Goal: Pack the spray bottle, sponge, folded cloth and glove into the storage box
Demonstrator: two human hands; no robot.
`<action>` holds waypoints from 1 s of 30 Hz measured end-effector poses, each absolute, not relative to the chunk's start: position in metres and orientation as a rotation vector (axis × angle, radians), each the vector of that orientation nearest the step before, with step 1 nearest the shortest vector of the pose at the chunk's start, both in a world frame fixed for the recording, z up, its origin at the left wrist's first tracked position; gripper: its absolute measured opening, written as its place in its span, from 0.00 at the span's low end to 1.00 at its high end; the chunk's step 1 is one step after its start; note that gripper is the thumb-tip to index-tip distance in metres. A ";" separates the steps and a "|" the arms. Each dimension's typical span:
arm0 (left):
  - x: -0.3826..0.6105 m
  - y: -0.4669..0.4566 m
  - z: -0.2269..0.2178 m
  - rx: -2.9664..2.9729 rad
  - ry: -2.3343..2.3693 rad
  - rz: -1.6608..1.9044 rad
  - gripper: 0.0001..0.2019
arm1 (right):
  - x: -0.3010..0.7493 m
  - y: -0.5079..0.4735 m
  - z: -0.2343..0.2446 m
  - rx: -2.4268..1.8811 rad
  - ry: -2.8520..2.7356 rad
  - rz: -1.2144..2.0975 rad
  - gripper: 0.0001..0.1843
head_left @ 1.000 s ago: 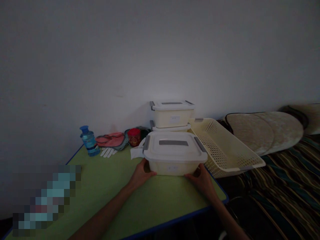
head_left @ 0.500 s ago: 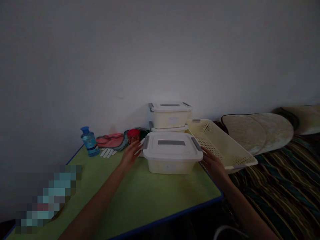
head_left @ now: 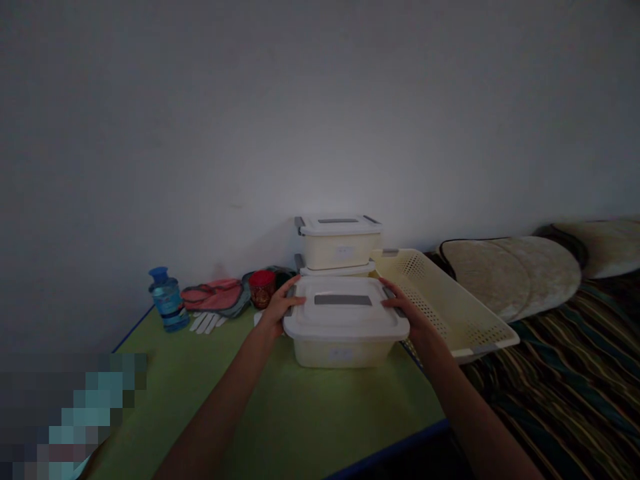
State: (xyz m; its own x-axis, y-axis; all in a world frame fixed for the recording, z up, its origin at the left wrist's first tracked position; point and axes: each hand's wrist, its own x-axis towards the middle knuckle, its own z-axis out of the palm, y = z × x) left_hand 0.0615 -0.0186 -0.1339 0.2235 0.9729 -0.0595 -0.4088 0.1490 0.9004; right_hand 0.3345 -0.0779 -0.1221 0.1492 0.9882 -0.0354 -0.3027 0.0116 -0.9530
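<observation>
A cream storage box with a white lid and grey side latches stands on the green table in front of me. My left hand grips its left side at the latch, thumb lying over the lid's edge. On the opposite side, my right hand is closed round the right latch, its thumb also reaching onto the lid. The undersides of both hands are hidden. Behind this box, a similar lidded box rests on another one, which is mostly covered from view.
Left of the boxes are a red canister, pink and grey cloths, white gloves and a blue bottle. A cream perforated basket sits to the right, beside a rolled beige bundle on striped fabric.
Both hands have moved in from beside the front box and closed on its latch sides, thumbs now over the lid. The view has tilted slightly upward.
</observation>
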 end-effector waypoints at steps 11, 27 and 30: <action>0.062 -0.017 -0.132 0.898 0.794 1.172 0.36 | 0.342 -0.079 -0.137 -0.851 -0.775 1.304 0.22; 0.055 -0.017 -0.134 1.032 0.793 1.107 0.29 | 0.346 -0.082 -0.134 -0.969 -0.846 1.228 0.23; 0.052 -0.016 -0.134 1.053 0.784 1.087 0.28 | 0.348 -0.082 -0.135 -0.989 -0.918 1.203 0.23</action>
State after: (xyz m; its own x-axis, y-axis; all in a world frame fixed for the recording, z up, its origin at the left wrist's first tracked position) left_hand 0.0523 -0.0159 -0.1342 0.2991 0.9542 -0.0091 -0.3101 0.1062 0.9448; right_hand 0.3479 -0.0819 -0.1346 0.1348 0.9899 0.0446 -0.3035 0.0841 -0.9491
